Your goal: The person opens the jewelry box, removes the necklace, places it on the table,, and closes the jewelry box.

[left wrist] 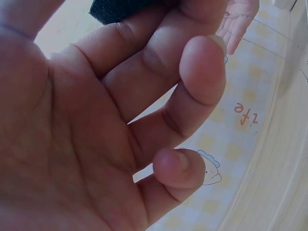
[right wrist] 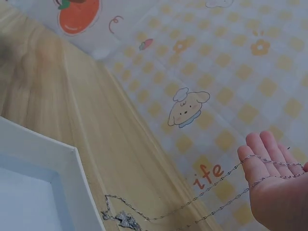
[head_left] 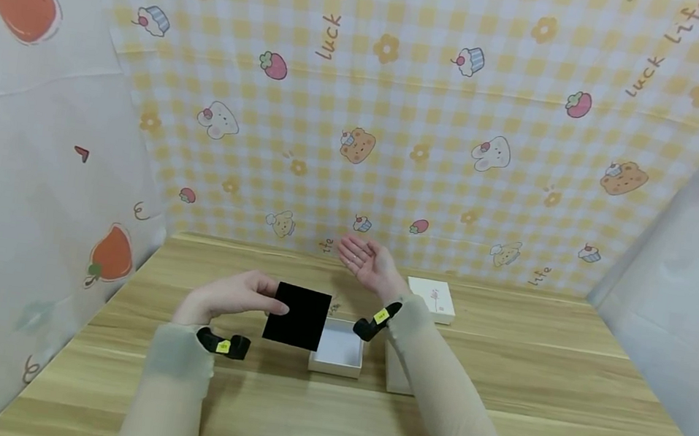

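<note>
Silver pendant necklace (right wrist: pixel 127 220) is draped over the right hand (head_left: pixel 365 264), fingers pretty straight, its low end near the white box (head_left: pixel 335 368). The left hand (head_left: pixel 243 292) pinches a black square pad (head_left: pixel 298 317).

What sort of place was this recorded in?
Probably a small enclosed tabletop recording booth, judging by the light-brown wood-grain table, the yellow-and-white checked cartoon-print backdrop behind it, and the white sheet with red-orange fruit prints along the left side.
</note>
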